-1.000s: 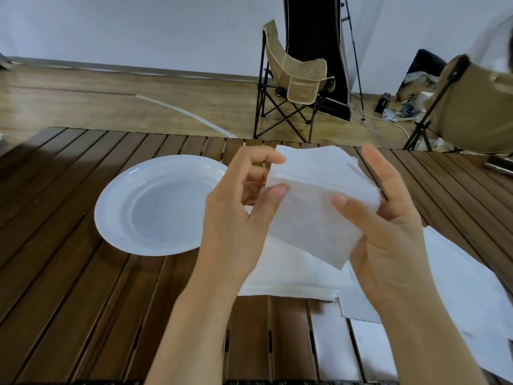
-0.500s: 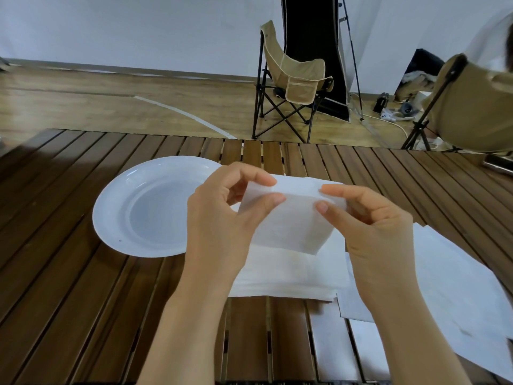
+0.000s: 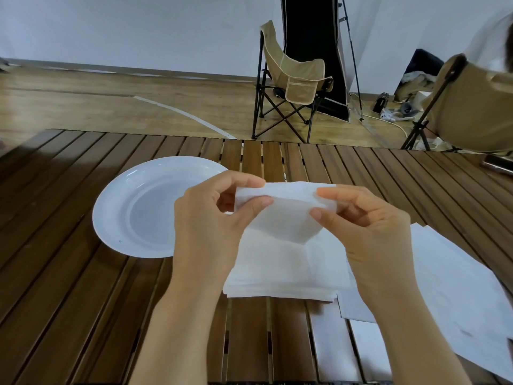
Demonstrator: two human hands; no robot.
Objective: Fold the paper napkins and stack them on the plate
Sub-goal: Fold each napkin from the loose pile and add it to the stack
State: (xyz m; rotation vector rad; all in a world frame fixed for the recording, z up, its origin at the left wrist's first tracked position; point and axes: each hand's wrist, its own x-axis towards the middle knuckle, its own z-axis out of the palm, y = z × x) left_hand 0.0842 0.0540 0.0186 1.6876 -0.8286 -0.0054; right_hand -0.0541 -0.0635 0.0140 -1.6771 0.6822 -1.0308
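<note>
I pinch a folded napkin [image 3: 280,209] between my left hand [image 3: 211,218] and right hand [image 3: 369,226], above the napkin pile [image 3: 280,273] beside the plate [image 3: 133,207] on the table [image 3: 69,301].

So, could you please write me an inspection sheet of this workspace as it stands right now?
Surface: slatted wooden table, dark brown.
Job's things: white plate left of centre, no napkin on it; one napkin held above the table, part folded; stack of napkins lying flat beneath the hands.
Clutter: white paper sheets at the right; a dark object at the far right edge, too cut off to identify.
Grippers: left hand and right hand each pinch one end of the napkin.
Cables: white cord and power strip on the floor.
Surroundings: two tan folding chairs, wooden floor, white wall.
</note>
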